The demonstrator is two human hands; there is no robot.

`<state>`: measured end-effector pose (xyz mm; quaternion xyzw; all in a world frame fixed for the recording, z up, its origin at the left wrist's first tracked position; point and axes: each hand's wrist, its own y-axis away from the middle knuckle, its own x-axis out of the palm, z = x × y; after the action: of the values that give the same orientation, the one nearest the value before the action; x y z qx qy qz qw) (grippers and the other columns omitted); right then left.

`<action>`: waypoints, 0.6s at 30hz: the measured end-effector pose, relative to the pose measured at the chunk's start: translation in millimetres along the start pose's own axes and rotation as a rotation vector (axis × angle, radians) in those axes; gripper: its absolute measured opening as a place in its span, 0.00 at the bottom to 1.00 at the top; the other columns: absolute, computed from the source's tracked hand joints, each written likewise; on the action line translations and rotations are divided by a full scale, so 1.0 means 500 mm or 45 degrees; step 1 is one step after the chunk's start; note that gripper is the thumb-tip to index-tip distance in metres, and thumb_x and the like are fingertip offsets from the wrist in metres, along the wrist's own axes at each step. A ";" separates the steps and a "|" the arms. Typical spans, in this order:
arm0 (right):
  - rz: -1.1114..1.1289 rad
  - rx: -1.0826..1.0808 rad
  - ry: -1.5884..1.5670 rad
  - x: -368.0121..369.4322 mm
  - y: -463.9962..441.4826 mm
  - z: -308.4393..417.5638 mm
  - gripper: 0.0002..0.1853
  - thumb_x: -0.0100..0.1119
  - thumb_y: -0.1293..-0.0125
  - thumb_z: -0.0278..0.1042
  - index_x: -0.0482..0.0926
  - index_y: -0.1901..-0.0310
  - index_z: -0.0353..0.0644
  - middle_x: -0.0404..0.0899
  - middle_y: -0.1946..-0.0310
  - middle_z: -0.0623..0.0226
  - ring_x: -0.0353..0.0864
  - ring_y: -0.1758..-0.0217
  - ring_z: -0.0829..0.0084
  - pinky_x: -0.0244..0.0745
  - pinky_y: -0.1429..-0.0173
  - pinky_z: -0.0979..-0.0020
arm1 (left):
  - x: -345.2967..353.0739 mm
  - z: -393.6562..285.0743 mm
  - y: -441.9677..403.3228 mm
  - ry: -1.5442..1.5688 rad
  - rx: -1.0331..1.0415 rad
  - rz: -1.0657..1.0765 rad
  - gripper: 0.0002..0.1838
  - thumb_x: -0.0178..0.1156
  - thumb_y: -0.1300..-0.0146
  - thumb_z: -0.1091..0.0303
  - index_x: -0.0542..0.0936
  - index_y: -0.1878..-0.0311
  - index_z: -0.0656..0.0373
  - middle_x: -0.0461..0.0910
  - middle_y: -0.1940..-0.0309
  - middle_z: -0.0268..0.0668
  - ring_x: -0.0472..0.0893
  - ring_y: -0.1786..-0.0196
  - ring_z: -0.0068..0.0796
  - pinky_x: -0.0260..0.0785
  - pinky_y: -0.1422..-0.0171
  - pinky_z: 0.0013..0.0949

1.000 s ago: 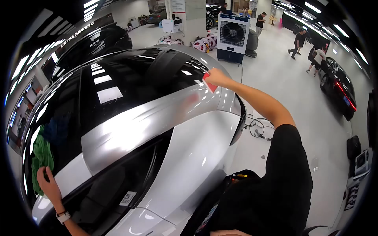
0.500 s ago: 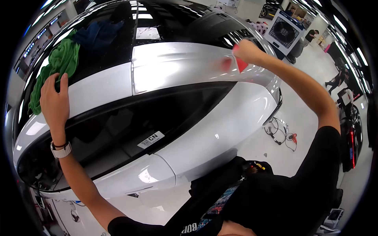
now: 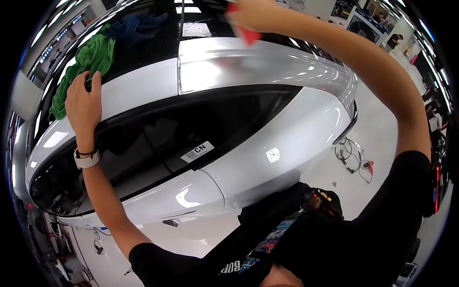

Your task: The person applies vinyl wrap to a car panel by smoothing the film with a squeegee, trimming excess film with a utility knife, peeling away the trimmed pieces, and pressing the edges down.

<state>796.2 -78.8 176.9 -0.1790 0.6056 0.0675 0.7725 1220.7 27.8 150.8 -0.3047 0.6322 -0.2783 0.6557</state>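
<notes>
My right hand (image 3: 256, 16) is wrapped round a flat red squeegee (image 3: 247, 36), at the far edge of the glossy silver-white panel (image 3: 267, 60) over the car's rear side window. Its pointed red corner sticks out below my fingers. Flat on the white roof rail (image 3: 143, 82) lies my left hand (image 3: 84, 100), fingers extended and holding nothing. Its fingertips reach the crumpled green cloth (image 3: 98, 55) on the dark roof; whether they press on it I cannot tell. A dark blue cloth (image 3: 136, 29) lies just beyond.
A label marked CN (image 3: 197, 151) sticks to the dark side window (image 3: 158, 129). Cables with a red-handled tool (image 3: 368, 165) lie on the pale floor by the car's rear. Another person (image 3: 393, 41) stands farther back, near a framed fan unit (image 3: 362, 27).
My right hand has swept left and away from me with the squeegee, from the panel's rear part toward its middle and far edge. My left hand stays by the green cloth; the view has shifted.
</notes>
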 end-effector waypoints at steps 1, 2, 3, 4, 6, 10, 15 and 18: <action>-0.041 0.073 0.117 -0.010 0.056 -0.037 0.13 0.61 0.31 0.40 0.87 0.64 0.37 0.87 0.69 0.52 0.90 0.64 0.57 0.85 0.60 0.62 | 0.002 0.002 -0.001 -0.010 0.017 -0.023 0.28 0.54 0.24 0.42 0.82 0.38 0.57 0.82 0.37 0.42 0.78 0.33 0.47 0.67 0.28 0.47; -0.075 0.149 0.234 -0.019 0.111 -0.077 0.14 0.60 0.32 0.38 0.86 0.63 0.34 0.87 0.68 0.47 0.90 0.64 0.52 0.84 0.58 0.58 | 0.000 0.001 -0.003 -0.012 0.004 0.010 0.29 0.54 0.24 0.42 0.82 0.38 0.57 0.82 0.37 0.41 0.78 0.33 0.46 0.66 0.28 0.47; -0.103 0.229 0.347 -0.028 0.167 -0.116 0.14 0.59 0.33 0.36 0.86 0.63 0.31 0.87 0.66 0.43 0.89 0.63 0.46 0.84 0.56 0.54 | 0.001 0.002 -0.005 -0.010 -0.014 0.021 0.29 0.54 0.24 0.42 0.82 0.38 0.57 0.82 0.37 0.41 0.78 0.33 0.46 0.66 0.28 0.47; -0.127 0.187 0.340 0.016 0.180 -0.113 0.14 0.58 0.33 0.35 0.86 0.62 0.31 0.87 0.67 0.44 0.89 0.64 0.46 0.84 0.56 0.54 | 0.005 0.002 -0.005 -0.038 -0.020 0.002 0.30 0.53 0.24 0.41 0.82 0.37 0.57 0.82 0.37 0.41 0.78 0.33 0.46 0.66 0.28 0.47; -0.074 0.153 0.125 0.040 0.214 0.009 0.11 0.60 0.36 0.32 0.86 0.66 0.34 0.87 0.70 0.48 0.90 0.64 0.52 0.86 0.57 0.57 | 0.012 0.006 -0.009 -0.071 -0.050 0.006 0.32 0.52 0.25 0.38 0.82 0.36 0.56 0.82 0.36 0.40 0.78 0.32 0.46 0.66 0.27 0.46; -0.327 -0.933 0.508 0.114 0.208 0.295 0.10 0.63 0.37 0.31 0.84 0.72 0.33 0.77 0.70 0.51 0.84 0.67 0.58 0.80 0.65 0.61 | 0.008 0.004 -0.004 -0.019 -0.077 -0.005 0.31 0.53 0.26 0.39 0.83 0.36 0.55 0.82 0.36 0.42 0.78 0.32 0.46 0.67 0.28 0.46; -0.350 -0.437 -0.477 0.126 0.244 0.345 0.11 0.60 0.34 0.32 0.80 0.62 0.30 0.82 0.71 0.50 0.86 0.65 0.50 0.82 0.57 0.53 | 0.004 0.003 -0.005 0.050 -0.052 -0.001 0.29 0.55 0.26 0.41 0.84 0.39 0.55 0.84 0.40 0.44 0.80 0.35 0.48 0.69 0.30 0.46; -0.491 -0.055 -0.527 0.080 0.290 0.161 0.12 0.60 0.30 0.35 0.81 0.59 0.32 0.87 0.74 0.55 0.89 0.68 0.56 0.83 0.58 0.56 | 0.006 0.003 -0.001 0.058 -0.041 -0.050 0.29 0.56 0.27 0.41 0.85 0.40 0.56 0.85 0.40 0.43 0.80 0.36 0.47 0.69 0.30 0.46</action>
<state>833.4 80.0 126.5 -0.2899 0.3881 -0.0327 0.8742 1222.5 25.2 149.1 -0.3211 0.6453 -0.2878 0.6306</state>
